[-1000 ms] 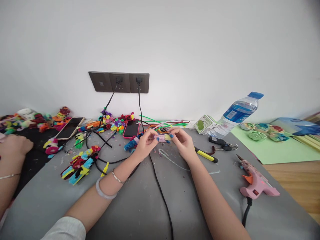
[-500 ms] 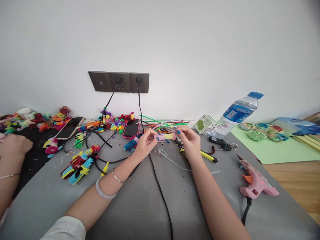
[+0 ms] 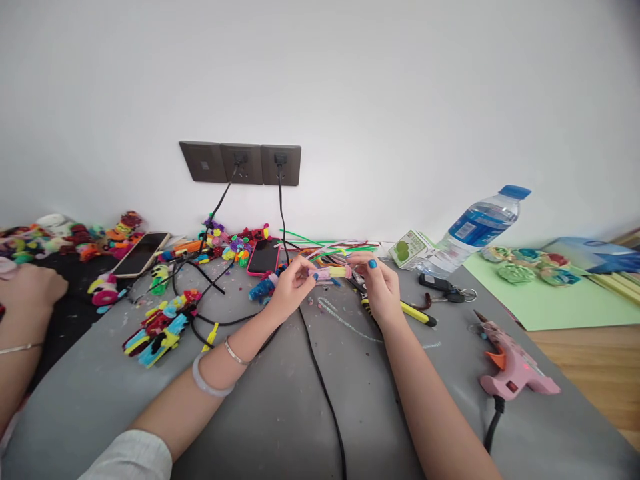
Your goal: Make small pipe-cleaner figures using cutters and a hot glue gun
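Note:
My left hand (image 3: 293,283) pinches a small pink and yellow fuzzy piece (image 3: 327,273), which looks made of pipe cleaners, between thumb and fingertips. It is held level above the table. At its yellow right end is my right hand (image 3: 381,285), fingers curled and thumb drawn in against them. Whether those fingertips touch the piece or hold something small cannot be made out. Beneath the right hand lie yellow-and-black handled pliers (image 3: 419,313). Loose pipe cleaners (image 3: 345,249) in green, white and brown are spread behind both hands.
A pink glue gun (image 3: 517,373) with its light on lies at right. A tilted water bottle (image 3: 483,227) leans near a small green-and-white box (image 3: 411,250) and keys (image 3: 450,290). Black cables (image 3: 320,380) cross the table. Left are pipe-cleaner figures (image 3: 160,330), phones (image 3: 143,253) and another person's hand (image 3: 37,287).
My right thumb has slid right, away from the end of the fuzzy piece, and bent in toward the fingers. My left hand keeps its grip in the same place.

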Demonstrator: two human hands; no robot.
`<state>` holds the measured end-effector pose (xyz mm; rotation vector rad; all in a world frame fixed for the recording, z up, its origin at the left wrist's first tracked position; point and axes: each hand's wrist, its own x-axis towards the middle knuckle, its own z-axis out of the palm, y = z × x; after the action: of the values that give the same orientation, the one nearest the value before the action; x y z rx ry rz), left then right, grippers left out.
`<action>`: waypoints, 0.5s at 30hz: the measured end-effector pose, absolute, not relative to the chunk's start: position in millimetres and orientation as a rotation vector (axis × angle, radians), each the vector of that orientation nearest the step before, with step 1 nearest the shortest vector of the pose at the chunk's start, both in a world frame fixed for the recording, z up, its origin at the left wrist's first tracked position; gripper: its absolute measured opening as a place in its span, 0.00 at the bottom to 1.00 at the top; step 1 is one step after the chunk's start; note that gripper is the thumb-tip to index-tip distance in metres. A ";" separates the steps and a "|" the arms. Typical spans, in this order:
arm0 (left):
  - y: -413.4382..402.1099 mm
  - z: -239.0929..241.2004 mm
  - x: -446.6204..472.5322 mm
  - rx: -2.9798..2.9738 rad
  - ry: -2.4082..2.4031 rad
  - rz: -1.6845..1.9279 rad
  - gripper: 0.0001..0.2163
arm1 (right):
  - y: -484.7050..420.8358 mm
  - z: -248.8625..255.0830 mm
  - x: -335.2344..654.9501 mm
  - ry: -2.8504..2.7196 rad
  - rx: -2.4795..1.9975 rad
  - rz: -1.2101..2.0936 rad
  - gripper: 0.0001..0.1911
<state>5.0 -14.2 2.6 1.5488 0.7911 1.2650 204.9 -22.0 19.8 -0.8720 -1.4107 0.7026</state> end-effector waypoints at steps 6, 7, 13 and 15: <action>-13.9 1.6 4.2 1.546 0.796 1.252 0.13 | -24.7 26.9 203.1 -1.444 -0.892 0.659 0.17; -13.8 1.3 4.0 1.547 0.797 1.254 0.12 | -25.5 28.8 202.5 -1.446 -0.890 0.658 0.17; -13.8 1.2 3.9 1.557 0.782 1.260 0.12 | -27.7 34.1 200.2 -1.439 -0.864 0.696 0.14; -13.9 1.8 4.0 1.555 0.783 1.259 0.12 | -27.1 33.1 200.3 -1.443 -0.867 0.710 0.12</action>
<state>4.0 -13.9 1.8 1.5549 0.7832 1.2593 200.3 -27.1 33.1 -0.8669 -1.4426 0.7097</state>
